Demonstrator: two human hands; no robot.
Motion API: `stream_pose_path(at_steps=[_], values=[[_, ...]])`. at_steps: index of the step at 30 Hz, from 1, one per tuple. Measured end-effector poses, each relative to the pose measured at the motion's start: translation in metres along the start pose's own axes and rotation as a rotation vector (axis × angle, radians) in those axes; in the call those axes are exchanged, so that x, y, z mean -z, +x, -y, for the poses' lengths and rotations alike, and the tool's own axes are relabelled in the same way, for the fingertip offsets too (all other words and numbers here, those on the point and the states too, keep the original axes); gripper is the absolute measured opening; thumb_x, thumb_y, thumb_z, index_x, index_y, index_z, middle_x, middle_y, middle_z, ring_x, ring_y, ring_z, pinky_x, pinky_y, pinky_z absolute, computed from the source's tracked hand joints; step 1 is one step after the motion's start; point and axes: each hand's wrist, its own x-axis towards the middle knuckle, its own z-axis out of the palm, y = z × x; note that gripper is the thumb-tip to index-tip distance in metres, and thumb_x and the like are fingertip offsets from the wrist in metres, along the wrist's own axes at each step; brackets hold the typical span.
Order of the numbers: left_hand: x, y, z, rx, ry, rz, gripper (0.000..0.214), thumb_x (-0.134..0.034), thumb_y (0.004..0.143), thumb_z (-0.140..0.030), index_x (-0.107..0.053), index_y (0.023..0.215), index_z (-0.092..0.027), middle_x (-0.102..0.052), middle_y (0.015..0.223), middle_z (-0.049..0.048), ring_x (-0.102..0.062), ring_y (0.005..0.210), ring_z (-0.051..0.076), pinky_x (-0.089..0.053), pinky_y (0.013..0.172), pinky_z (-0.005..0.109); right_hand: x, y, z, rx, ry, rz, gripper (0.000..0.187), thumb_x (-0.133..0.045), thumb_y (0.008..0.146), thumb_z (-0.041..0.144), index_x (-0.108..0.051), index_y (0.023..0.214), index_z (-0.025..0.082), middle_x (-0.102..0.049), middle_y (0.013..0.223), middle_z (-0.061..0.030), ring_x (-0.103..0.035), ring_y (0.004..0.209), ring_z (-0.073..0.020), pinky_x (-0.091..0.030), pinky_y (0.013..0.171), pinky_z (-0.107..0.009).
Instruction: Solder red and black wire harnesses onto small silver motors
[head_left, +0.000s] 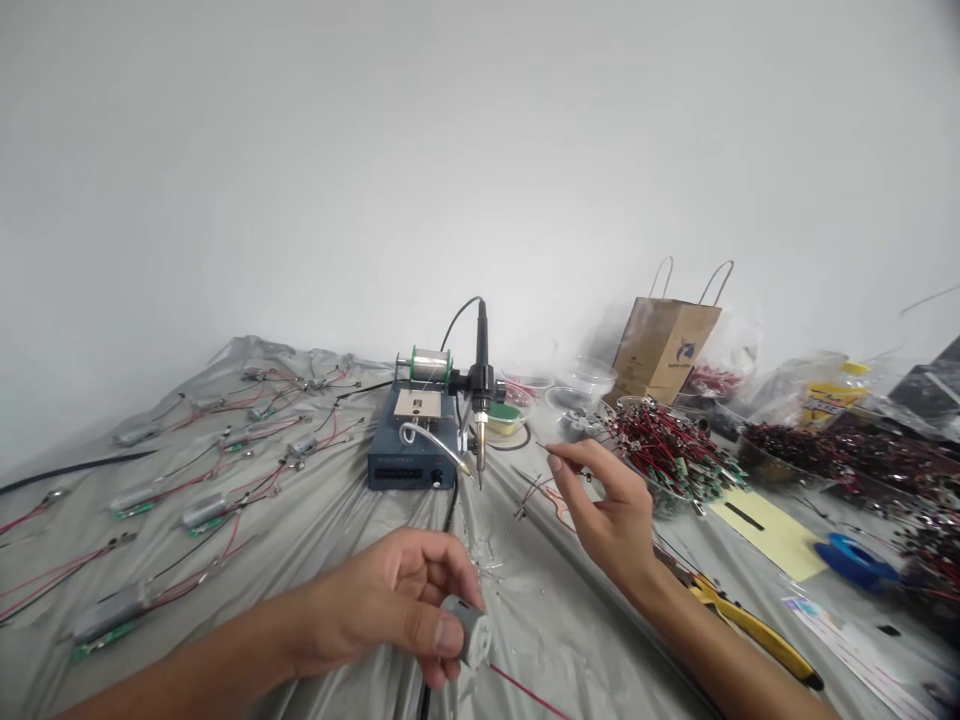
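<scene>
My left hand (394, 600) is closed around a small grey motor (469, 628) low in the middle, with a red wire (525, 692) trailing from it to the right. My right hand (611, 510) is raised further back, its thumb and forefinger pinching the end of a thin dark wire (541, 446). Just beyond both hands stands a blue soldering station (409, 450) with a solder spool (429, 364) and an upright soldering iron (481, 400) in its holder.
Finished motors with red and black wires (202, 512) lie in rows on the grey plastic sheet (315, 520) at left. At right are a bowl of wired boards (675, 450), a brown paper bag (664, 345), yellow-handled pliers (750, 625), a yellow note (769, 530) and blue tape (855, 562).
</scene>
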Motion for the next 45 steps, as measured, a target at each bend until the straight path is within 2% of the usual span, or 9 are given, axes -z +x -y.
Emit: stream_pose_path(at_steps=[6,22,31,45], values=[[0.0036,0.0001,0.0033,0.006,-0.004,0.042,0.039,-0.097,0.065,-0.035,-0.075,0.092,-0.018,-0.073,0.075,0.0009,-0.07,0.062,0.013,-0.059,0.057,0.021,-0.0015,-0.0021,0.0,-0.011,-0.012,0.012,0.012,-0.066,0.096,0.013,-0.075,0.1,0.021,-0.066,0.077,0.0003,-0.06,0.07,-0.0154,-0.045,0.067,-0.029],[0.0039,0.0003,0.0041,0.026,0.02,0.046,0.041,-0.098,0.062,-0.038,-0.076,0.09,-0.019,-0.073,0.079,0.0011,-0.069,0.062,0.013,-0.059,0.057,0.023,-0.0031,-0.002,0.0026,-0.015,-0.017,0.032,0.011,-0.066,0.096,0.014,-0.074,0.1,0.02,-0.066,0.077,-0.0003,-0.061,0.069,-0.0163,-0.046,0.066,-0.03],[0.0045,0.0004,0.0051,-0.006,0.011,0.079,0.037,-0.097,0.066,-0.035,-0.077,0.092,-0.019,-0.073,0.081,0.0024,-0.069,0.066,0.013,-0.06,0.06,0.023,-0.0019,-0.0003,0.0085,-0.005,0.007,0.028,0.011,-0.065,0.096,0.013,-0.074,0.098,0.021,-0.069,0.084,-0.0026,-0.063,0.075,-0.0173,-0.047,0.069,-0.031],[0.0062,0.0003,0.006,-0.01,0.036,0.082,0.038,-0.097,0.066,-0.037,-0.077,0.093,-0.02,-0.071,0.082,0.0018,-0.069,0.065,0.014,-0.058,0.06,0.025,-0.0045,-0.0013,0.0093,-0.02,0.027,0.056,0.013,-0.064,0.096,0.013,-0.074,0.098,0.021,-0.07,0.082,-0.003,-0.064,0.071,-0.0177,-0.049,0.066,-0.031]])
